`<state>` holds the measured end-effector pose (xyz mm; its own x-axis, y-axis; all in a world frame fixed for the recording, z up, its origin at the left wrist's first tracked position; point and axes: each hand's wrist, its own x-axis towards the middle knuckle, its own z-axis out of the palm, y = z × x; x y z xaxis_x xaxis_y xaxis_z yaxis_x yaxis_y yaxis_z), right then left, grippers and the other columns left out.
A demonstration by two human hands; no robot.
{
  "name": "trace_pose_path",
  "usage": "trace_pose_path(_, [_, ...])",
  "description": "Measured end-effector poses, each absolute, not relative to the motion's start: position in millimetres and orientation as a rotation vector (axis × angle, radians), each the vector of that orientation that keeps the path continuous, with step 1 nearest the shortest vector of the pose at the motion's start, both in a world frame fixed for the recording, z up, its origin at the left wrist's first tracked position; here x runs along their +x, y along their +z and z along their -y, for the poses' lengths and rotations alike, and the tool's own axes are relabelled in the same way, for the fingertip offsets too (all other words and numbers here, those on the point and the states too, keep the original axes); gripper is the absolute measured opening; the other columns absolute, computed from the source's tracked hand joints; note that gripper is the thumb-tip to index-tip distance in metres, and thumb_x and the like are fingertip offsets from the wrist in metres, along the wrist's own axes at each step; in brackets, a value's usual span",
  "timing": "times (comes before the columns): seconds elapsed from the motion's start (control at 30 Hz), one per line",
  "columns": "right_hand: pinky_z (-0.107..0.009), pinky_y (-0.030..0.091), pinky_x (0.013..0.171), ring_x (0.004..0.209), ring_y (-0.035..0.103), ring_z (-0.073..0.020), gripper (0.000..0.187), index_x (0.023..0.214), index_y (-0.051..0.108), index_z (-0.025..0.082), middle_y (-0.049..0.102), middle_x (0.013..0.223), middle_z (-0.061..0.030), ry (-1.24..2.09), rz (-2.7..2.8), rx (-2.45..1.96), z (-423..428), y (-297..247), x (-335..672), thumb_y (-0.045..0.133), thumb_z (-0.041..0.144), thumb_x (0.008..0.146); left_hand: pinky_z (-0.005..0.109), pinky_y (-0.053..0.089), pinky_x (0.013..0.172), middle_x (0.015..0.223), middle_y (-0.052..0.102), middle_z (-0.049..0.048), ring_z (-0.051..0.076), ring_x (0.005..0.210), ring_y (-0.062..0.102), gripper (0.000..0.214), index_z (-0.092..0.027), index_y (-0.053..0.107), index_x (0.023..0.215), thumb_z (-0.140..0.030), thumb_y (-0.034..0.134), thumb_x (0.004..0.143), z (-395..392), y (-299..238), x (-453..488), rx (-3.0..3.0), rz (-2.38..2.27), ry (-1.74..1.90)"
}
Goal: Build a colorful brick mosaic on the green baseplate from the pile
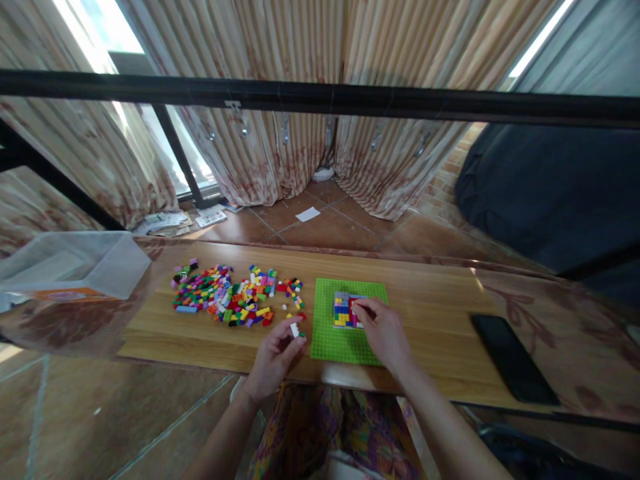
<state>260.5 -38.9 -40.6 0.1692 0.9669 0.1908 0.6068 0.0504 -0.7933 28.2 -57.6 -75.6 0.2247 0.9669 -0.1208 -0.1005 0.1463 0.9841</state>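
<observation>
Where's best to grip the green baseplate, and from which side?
Probably the near-left corner, pinched from the near side: the green baseplate lies flat, its studs there are bare, and the right hand covers part of its right side.

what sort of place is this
Probably a room in a home, though I can't tell which one: long patterned curtains hang beyond the table, the floor is tiled, and toy bricks are spread on the tabletop.
</observation>
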Motion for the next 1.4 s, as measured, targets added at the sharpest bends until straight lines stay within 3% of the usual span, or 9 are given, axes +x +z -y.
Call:
trace_pose_path(0.4, [-0.031,0.045,0.075,0.08,0.059,-0.0191,0.028,0.088,0.07,0.022,0.065,0.09,-0.0072,0.167,2.024,-1.786,15,-51,256,0.044,0.029,0.096,0.023,0.044,0.064,0.077,0.057,-0.0012,0.011,0.067,0.051,0.048,-0.019,0.055,0.125,-0.041,0.062,0.083,58,-82,28,1.218,-1.058,0.985])
trace_pose_path(0.73, [-0.03,0.045,0.076,0.082,0.061,-0.0187,0.025,0.096,0.07,0.022,0.068,0.097,-0.0069,0.173,2.059,-1.75,14,-53,259,0.047,0.032,0.096,0.023,0.043,0.066,0.081,0.056,0.0002,0.012,0.071,0.05,0.045,-0.019,0.054,0.126,-0.037,0.06,0.085,60,-81,28,1.295,-1.108,0.953])
trace_pose_path(1.4, [-0.029,0.046,0.075,0.079,0.063,-0.0169,0.023,0.083,0.069,0.021,0.068,0.086,-0.0041,0.217,2.065,-1.628,5,-54,268,0.052,0.031,0.093,0.024,0.047,0.067,0.082,0.058,0.0012,0.012,0.071,0.053,0.045,-0.018,0.053,0.127,-0.036,0.059,0.086,61,-81,29,1.325,-1.129,0.949])
